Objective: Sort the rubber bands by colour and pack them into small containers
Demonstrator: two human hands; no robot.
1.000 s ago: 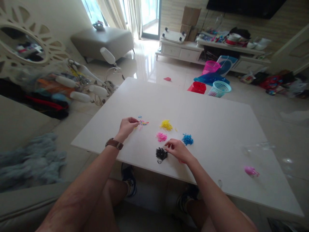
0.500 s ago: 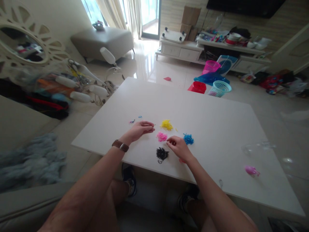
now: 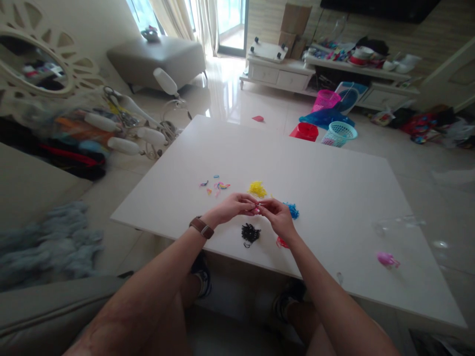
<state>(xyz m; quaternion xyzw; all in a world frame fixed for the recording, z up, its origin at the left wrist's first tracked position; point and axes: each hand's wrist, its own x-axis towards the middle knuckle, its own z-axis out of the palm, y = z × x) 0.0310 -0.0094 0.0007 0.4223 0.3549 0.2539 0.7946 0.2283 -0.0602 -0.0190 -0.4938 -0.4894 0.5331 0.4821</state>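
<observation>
My left hand (image 3: pixel 239 206) and my right hand (image 3: pixel 277 215) meet above the table with fingertips pinched together. Between them is something tiny, partly dark and partly light, too small to make out. Pink shows just below the fingertips, where the hands cover the pink pile. Around them lie small heaps of what look like rubber bands: a yellow pile (image 3: pixel 257 189) beyond, a black pile (image 3: pixel 251 232) nearer me, a blue pile (image 3: pixel 293 210) partly behind my right hand, and a red pile (image 3: pixel 282 242) partly under my right wrist. Left of my hands are several loose coloured pieces (image 3: pixel 222 186).
The white table (image 3: pixel 326 198) has a pink toy-like object (image 3: pixel 386 259) and a clear item (image 3: pixel 397 225) on its right side. Past the far edge stand a red bin (image 3: pixel 307 132) and a light-blue basket (image 3: pixel 341 132). A lamp (image 3: pixel 144 134) with white shades is at left.
My left hand has moved right and nearer me, uncovering loose pieces on the table. My right hand has shifted slightly up and right, and the fingertips of both hands now meet.
</observation>
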